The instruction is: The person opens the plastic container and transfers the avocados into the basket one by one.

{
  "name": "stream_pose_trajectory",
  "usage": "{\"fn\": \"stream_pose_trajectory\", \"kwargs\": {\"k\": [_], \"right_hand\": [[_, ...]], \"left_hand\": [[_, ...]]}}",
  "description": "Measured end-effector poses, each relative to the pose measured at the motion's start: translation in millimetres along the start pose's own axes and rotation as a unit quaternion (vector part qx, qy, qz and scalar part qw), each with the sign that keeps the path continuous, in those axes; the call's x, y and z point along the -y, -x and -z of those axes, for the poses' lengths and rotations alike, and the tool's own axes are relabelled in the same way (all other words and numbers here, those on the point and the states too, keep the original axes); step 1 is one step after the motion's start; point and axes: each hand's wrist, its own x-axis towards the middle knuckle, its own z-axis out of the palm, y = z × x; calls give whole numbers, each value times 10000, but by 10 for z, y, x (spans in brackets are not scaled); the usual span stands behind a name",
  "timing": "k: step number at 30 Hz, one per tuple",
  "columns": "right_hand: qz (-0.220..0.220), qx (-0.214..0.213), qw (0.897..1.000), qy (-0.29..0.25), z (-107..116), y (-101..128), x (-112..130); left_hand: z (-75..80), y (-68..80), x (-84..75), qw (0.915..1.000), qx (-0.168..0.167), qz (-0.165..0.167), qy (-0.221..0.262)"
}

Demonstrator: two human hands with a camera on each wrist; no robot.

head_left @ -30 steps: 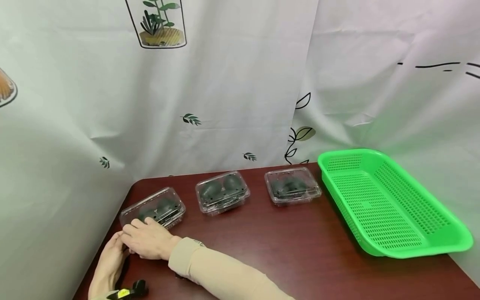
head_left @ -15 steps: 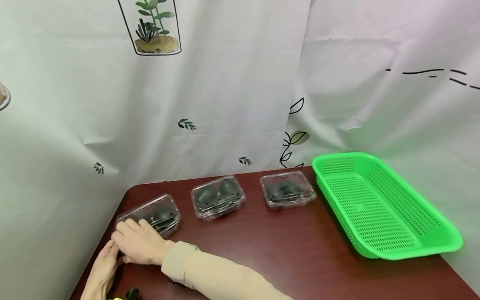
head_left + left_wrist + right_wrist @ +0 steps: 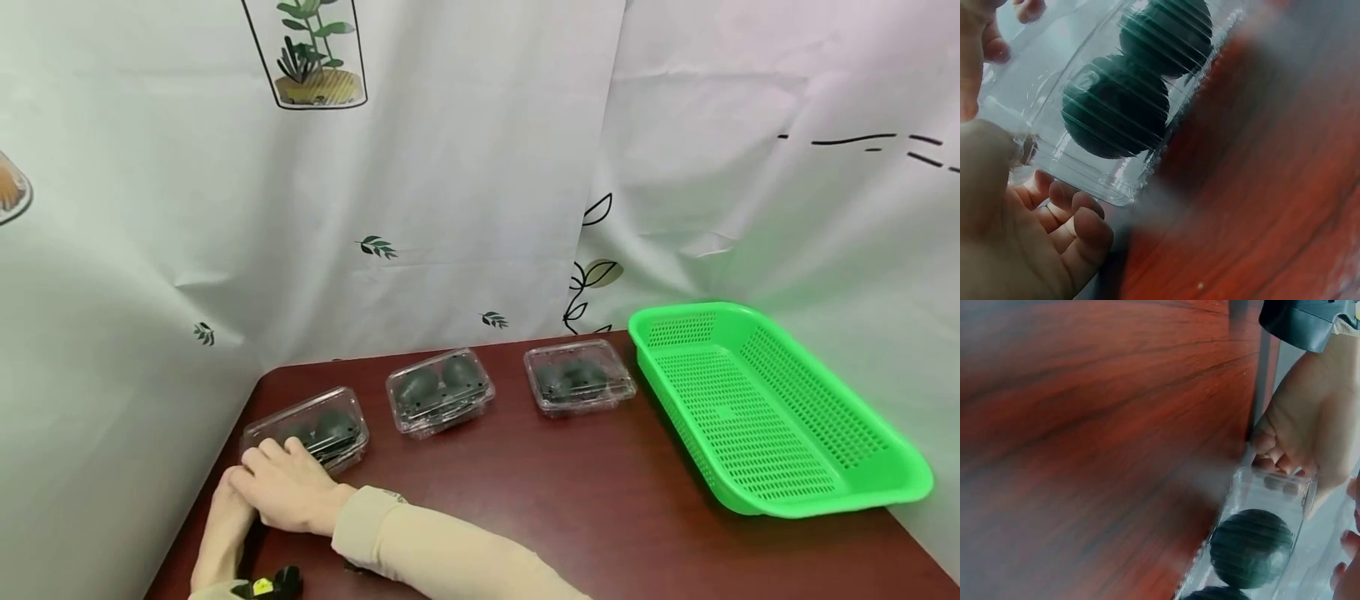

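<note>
At the table's left end lies a clear plastic clamshell box (image 3: 347, 410), with dark green round fruits (image 3: 1115, 107) inside. My left hand (image 3: 227, 518) grips its near left end; in the left wrist view the fingers (image 3: 1092, 228) curl at the box's corner and the thumb lies along its edge. Crossing over the left hand, my right hand (image 3: 291, 487) has its bent fingers at the same end of the lid. Those right fingertips (image 3: 999, 50) hold the lid's edge in the left wrist view. From the head, the right hand hides the left fingers.
Two more clamshell boxes of dark fruits, one in the middle (image 3: 441, 392) and one further right (image 3: 579, 377), stand along the back of the reddish-brown table (image 3: 525, 475). A green perforated basket (image 3: 847, 500) occupies the right side. White printed cloth hangs behind.
My left hand has turned and slid further under the right hand at the box's end. The right hand stays at the lid. The head view shifts slightly.
</note>
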Motion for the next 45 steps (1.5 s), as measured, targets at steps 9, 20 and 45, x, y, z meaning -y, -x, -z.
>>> {"fn": "stream_pose_trajectory", "kwargs": {"k": [9, 20, 45], "right_hand": [[516, -176, 9970, 552, -20, 349, -521], [752, 7, 9811, 1785, -56, 646, -971], [502, 397, 9823, 1759, -97, 464, -714]], "left_hand": [[-83, -68, -35, 9990, 279, 329, -140], [-12, -115, 0, 9988, 438, -63, -189], [75, -118, 45, 9905, 499, -113, -1274]]}}
